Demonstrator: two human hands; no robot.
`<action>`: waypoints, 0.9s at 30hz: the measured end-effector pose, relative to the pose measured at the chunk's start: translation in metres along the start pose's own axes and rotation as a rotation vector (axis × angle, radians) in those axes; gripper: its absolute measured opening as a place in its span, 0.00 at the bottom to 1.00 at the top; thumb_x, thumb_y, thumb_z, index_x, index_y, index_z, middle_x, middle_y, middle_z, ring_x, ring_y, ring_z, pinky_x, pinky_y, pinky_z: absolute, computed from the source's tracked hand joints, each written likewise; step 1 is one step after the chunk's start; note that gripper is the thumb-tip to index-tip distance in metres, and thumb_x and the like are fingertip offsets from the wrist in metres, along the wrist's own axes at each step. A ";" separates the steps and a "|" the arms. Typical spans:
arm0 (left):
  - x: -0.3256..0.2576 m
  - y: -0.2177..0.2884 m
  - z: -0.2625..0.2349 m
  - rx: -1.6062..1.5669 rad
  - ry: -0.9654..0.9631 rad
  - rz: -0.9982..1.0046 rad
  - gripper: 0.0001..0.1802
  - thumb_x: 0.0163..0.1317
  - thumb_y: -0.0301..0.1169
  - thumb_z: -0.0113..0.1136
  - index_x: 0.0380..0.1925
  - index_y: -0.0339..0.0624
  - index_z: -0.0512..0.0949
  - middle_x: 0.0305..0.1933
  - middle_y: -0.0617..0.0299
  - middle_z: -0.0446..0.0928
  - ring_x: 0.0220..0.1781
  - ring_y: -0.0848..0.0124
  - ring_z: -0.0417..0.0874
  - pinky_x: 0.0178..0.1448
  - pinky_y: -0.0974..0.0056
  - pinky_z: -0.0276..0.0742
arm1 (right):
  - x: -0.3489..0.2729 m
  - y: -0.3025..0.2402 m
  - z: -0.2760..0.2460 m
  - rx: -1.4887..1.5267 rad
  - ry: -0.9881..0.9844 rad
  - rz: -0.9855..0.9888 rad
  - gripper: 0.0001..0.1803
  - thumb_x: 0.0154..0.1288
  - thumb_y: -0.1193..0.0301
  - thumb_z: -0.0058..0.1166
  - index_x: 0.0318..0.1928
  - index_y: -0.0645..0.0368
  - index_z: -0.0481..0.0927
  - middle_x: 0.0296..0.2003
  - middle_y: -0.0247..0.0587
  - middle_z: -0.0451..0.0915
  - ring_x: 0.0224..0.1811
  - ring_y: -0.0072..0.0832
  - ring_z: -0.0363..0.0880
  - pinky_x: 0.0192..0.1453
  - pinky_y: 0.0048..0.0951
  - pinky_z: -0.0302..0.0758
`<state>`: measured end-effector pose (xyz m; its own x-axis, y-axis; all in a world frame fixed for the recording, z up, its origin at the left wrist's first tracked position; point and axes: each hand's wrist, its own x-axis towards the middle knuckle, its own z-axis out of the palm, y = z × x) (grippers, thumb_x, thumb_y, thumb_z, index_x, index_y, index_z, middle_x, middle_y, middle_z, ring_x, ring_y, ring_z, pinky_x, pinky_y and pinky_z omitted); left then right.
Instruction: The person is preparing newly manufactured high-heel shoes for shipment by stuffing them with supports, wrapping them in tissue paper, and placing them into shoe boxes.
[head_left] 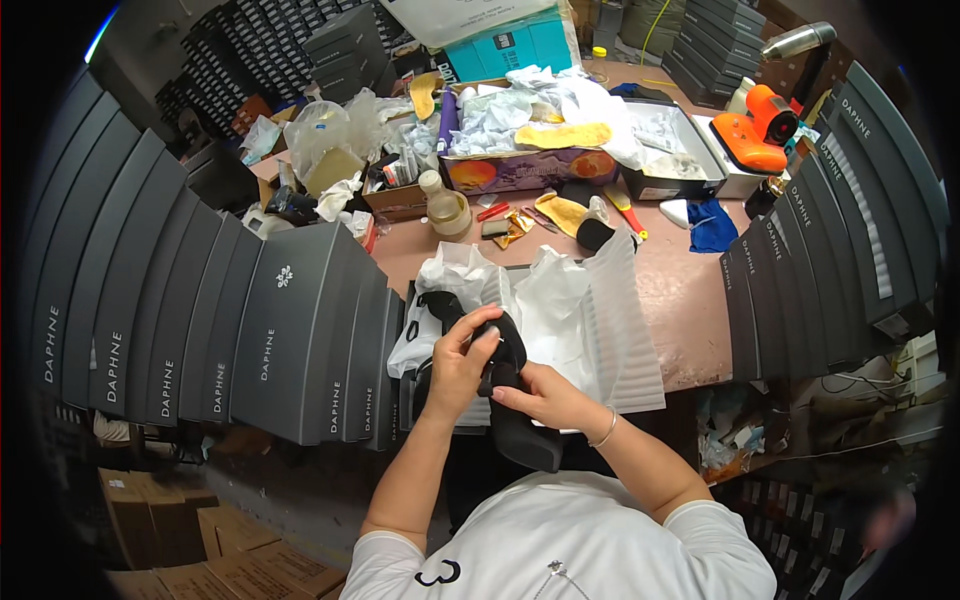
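Observation:
Both of my hands are closed around a black shoe [524, 440], which I hold tilted above an open shoe box. My left hand [462, 362] grips its upper part, fingertips on the dark straps. Lower down, my right hand [550, 396] pinches the shoe from the right side. Another black strappy piece, seemingly a second shoe [440, 303], lies at the left of the box, partly behind my left hand. White tissue paper [548, 300] fills the box, and a translucent foam sheet [630, 345] hangs over its right side. The box itself is mostly covered.
Dark grey shoe boxes stand in rows at left [290, 340] and right [800, 270]. Behind the work lie a glue bottle [447, 210], yellow insoles [560, 212], a blue cloth [712, 227] and a purple carton [530, 172] of crumpled paper. An orange device [750, 140] stands at back right.

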<state>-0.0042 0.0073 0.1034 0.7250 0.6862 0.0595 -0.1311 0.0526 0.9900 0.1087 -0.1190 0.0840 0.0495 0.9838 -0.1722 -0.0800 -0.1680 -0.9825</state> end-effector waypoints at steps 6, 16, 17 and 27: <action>-0.006 -0.014 -0.002 0.023 0.078 -0.011 0.25 0.75 0.44 0.41 0.54 0.33 0.73 0.54 0.56 0.76 0.48 0.76 0.77 0.51 0.72 0.72 | -0.004 0.008 0.009 0.132 -0.023 -0.051 0.15 0.68 0.64 0.55 0.44 0.65 0.75 0.31 0.29 0.76 0.31 0.13 0.70 0.34 0.20 0.71; -0.057 0.009 0.002 -0.322 -0.026 -0.019 0.34 0.65 0.32 0.46 0.70 0.37 0.51 0.55 0.57 0.71 0.54 0.74 0.73 0.58 0.70 0.68 | -0.015 -0.002 0.017 0.133 -0.050 -0.083 0.15 0.67 0.63 0.57 0.42 0.64 0.76 0.25 0.25 0.72 0.23 0.11 0.66 0.25 0.18 0.64; -0.060 0.008 0.003 -0.362 -0.038 -0.011 0.36 0.64 0.31 0.47 0.71 0.38 0.50 0.59 0.55 0.69 0.58 0.70 0.72 0.61 0.67 0.68 | -0.015 -0.001 0.018 0.146 -0.045 -0.087 0.15 0.67 0.63 0.57 0.42 0.64 0.76 0.25 0.24 0.72 0.23 0.11 0.65 0.24 0.18 0.64; -0.053 -0.014 0.019 -0.352 0.072 -0.061 0.47 0.56 0.17 0.62 0.71 0.51 0.50 0.56 0.60 0.70 0.54 0.69 0.76 0.58 0.63 0.75 | -0.015 -0.039 -0.020 -0.719 -0.042 -0.134 0.15 0.62 0.64 0.60 0.40 0.63 0.76 0.30 0.43 0.79 0.30 0.37 0.77 0.35 0.33 0.73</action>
<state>-0.0276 -0.0436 0.0888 0.6906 0.7229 -0.0197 -0.3230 0.3327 0.8860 0.1309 -0.1288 0.1237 -0.0266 0.9979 -0.0587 0.5980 -0.0311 -0.8009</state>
